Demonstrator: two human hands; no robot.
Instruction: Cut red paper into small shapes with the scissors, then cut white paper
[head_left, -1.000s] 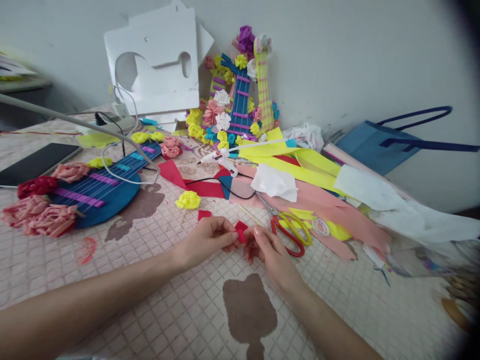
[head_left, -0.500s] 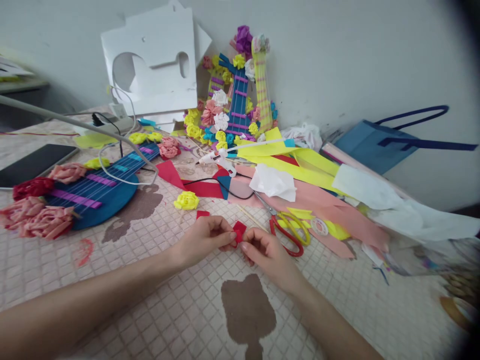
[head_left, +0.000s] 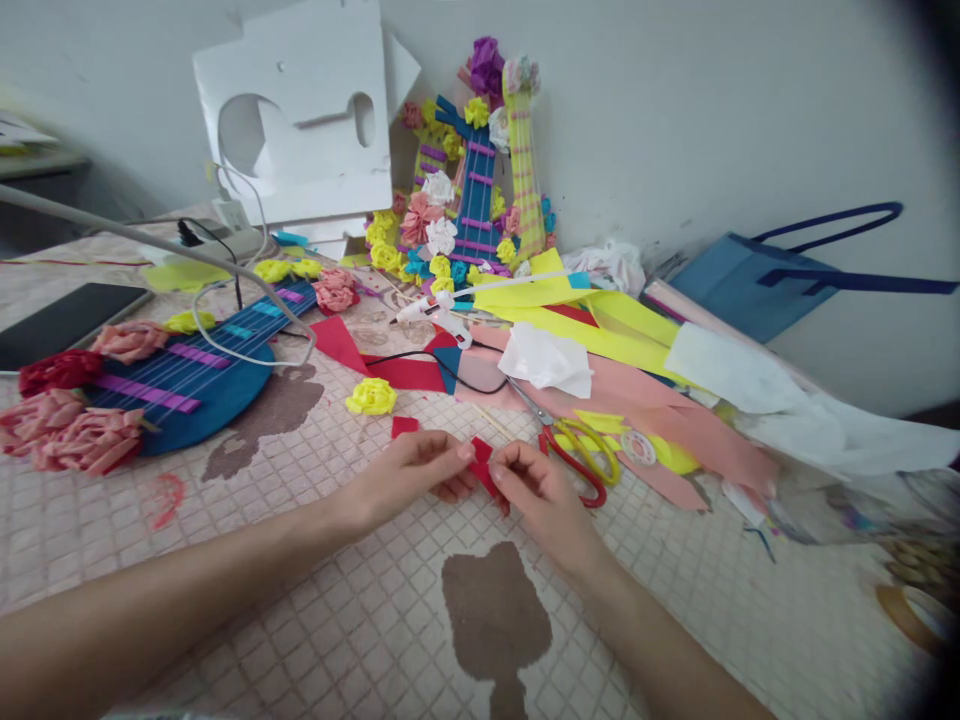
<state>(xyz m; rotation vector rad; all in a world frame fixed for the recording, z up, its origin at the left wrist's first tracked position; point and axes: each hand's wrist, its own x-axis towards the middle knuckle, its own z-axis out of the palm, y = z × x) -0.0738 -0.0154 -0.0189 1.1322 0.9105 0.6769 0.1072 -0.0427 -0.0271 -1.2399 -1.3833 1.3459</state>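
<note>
Between my two hands, over the tiled-pattern tabletop, is a small red strip of paper or fabric (head_left: 484, 466). My left hand (head_left: 427, 468) pinches its left edge between thumb and fingers. On the other side my right hand (head_left: 536, 490) grips it with thumb and forefinger. Another small red piece (head_left: 405, 426) lies just beyond my left hand. A yellow paper flower (head_left: 372, 397) rests farther left. Scissors with red and yellow handles (head_left: 581, 455) lie just behind my right hand, beside a thin wooden stick (head_left: 492, 418).
A white glue gun (head_left: 435, 315) with its black cord lies behind the hands. Yellow and pink strips (head_left: 645, 400) spread to the right, near a blue bag (head_left: 757, 285). At left sits a blue flower-trimmed paper guitar (head_left: 217, 390); decorated instruments (head_left: 476, 200) lean on the wall.
The red strip appears flatter and more spread between my fingers, where it was bunched or curled before. My hands have stayed nearly in place, and the view has shifted slightly.
</note>
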